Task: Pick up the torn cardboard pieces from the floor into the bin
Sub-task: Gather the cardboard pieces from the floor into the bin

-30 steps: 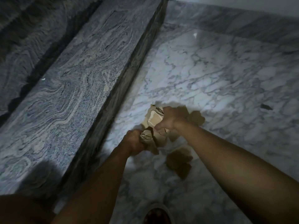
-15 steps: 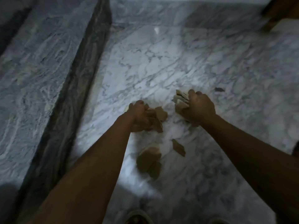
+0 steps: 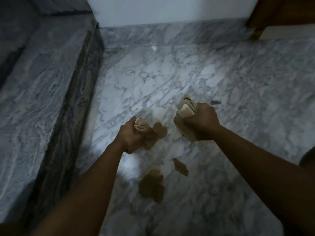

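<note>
My left hand (image 3: 132, 137) grips a bunch of torn brown cardboard pieces (image 3: 142, 127) above the white marble floor. My right hand (image 3: 202, 123) grips a second bunch of cardboard pieces (image 3: 186, 109), held a little higher and to the right. Between and below the hands lie loose pieces on the floor: a larger brown piece (image 3: 150, 184) and a small piece (image 3: 180, 166) to its right. One more scrap (image 3: 160, 130) shows just right of my left hand. No bin is in view.
A grey marble step (image 3: 42, 92) with a dark riser runs along the left. A white wall (image 3: 162, 9) and marble skirting close the far side. Something brown and wooden (image 3: 281, 12) stands at the top right. A small dark fleck (image 3: 215, 102) lies beyond my right hand.
My hands have drawn apart, each keeping its own bunch of cardboard. A small piece now lies on the floor. The view has swung right, showing the wall and the wooden thing.
</note>
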### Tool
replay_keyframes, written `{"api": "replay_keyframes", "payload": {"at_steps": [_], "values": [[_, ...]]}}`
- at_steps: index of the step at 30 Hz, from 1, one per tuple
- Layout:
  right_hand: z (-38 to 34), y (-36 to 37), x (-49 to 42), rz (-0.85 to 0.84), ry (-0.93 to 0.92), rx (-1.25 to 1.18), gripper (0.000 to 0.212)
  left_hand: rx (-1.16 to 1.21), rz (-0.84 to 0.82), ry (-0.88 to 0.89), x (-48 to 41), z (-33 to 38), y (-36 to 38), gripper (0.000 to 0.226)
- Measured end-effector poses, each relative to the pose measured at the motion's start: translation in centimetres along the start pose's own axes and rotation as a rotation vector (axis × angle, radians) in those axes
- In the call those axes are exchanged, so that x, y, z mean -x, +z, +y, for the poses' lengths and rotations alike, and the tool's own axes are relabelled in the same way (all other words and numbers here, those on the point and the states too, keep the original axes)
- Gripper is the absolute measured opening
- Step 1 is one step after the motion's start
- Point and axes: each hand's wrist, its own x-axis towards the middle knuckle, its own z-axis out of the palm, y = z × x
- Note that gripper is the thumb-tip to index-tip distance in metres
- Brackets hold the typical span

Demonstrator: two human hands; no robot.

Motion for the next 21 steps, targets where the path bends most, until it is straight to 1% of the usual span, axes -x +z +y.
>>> {"api": "replay_keyframes", "payload": {"at_steps": [1, 3, 4, 5, 7, 9, 10, 12, 13, 15, 17, 21], "values": [[-0.5, -0.6, -0.6, -0.081, 0.027, -0.040, 0.039, 0.008, 0.005, -0.030, -0.4, -0.3, -1.0, 0.031], [-1.8, -0.8, -1.5, -0.287, 0.095, -0.147, 0.059, -0.042, -0.022, -0.109, -0.7, -1.0, -2.8, 0.050], [-2.7, -0.5, -1.6, -0.381, 0.105, -0.176, 0.065, -0.061, -0.054, -0.156, -1.0, -1.6, -3.5, 0.057], [-3.5, 0.3, -1.7, -0.454, 0.085, -0.164, 0.067, -0.088, -0.083, -0.196, -1.2, -2.1, -4.0, 0.061], [-4.4, 3.1, -1.7, -0.522, 0.003, -0.044, 0.063, -0.212, -0.117, -0.228, -1.6, -2.9, -3.9, 0.063], [-4.5, 6.7, -1.0, -0.511, -0.068, 0.081, 0.051, -0.337, -0.113, -0.250, -1.9, -3.3, -2.5, 0.053], [-4.3, 8.4, -0.6, -0.492, -0.090, 0.127, 0.046, -0.374, -0.091, -0.254, -2.1, -3.6, -1.6, 0.052], [-3.7, 10.8, 0.1, -0.440, -0.086, 0.169, 0.047, -0.396, -0.022, -0.258, -2.0, -3.7, -0.1, 0.059], [-3.4, 11.6, 0.2, -0.413, -0.063, 0.154, 0.049, -0.383, 0.020, -0.243, -2.0, -4.0, 0.5, 0.060], [-2.9, 12.0, 0.0, -0.396, -0.029, 0.098, 0.046, -0.342, 0.096, -0.198, -2.0, -4.2, 1.2, 0.051], [-2.3, 11.8, -0.2, -0.407, -0.001, 0.058, 0.043, -0.304, 0.120, -0.205, -2.2, -4.2, 1.4, 0.047], [-1.0, 10.7, 0.5, -0.433, 0.016, -0.058, 0.044, -0.179, 0.110, -0.277, -2.1, -4.1, 1.2, 0.057]]}}
